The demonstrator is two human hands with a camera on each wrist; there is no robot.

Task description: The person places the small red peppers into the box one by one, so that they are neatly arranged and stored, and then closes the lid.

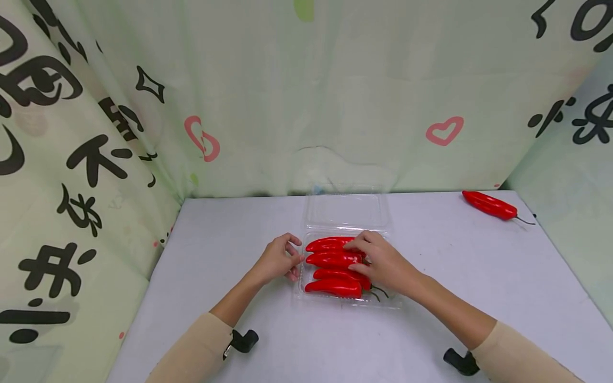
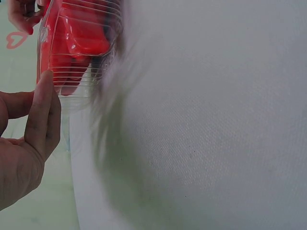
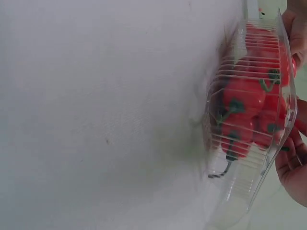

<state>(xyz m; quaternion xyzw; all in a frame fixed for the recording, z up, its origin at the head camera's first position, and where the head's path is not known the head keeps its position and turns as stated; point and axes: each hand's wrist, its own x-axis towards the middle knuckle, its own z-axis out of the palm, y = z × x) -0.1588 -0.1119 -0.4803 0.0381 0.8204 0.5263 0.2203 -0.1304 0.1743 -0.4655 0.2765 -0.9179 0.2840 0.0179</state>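
Note:
Several red chili peppers (image 1: 333, 288) with green stems lie side by side in a clear plastic clamshell box (image 1: 354, 305). The box's lid (image 1: 347, 211) is folded back, away from me. My right hand (image 1: 383, 264) is over the peppers, thumb and fingers on either side of one pepper (image 1: 330, 259) near its stem end. At the box's left wall, my left hand (image 1: 279, 258) touches the plastic with nearly straight fingers (image 2: 41, 112). In the right wrist view, the stems (image 3: 235, 106) show through the ribbed wall, and part of the right hand is cut off.
A single red chili pepper (image 1: 493, 206) lies at the table's back right corner. Printed curtains (image 1: 306, 106) stand behind the white table (image 1: 239, 223) and along its sides. Black wrist mounts (image 1: 245, 341) stick out from both sleeves.

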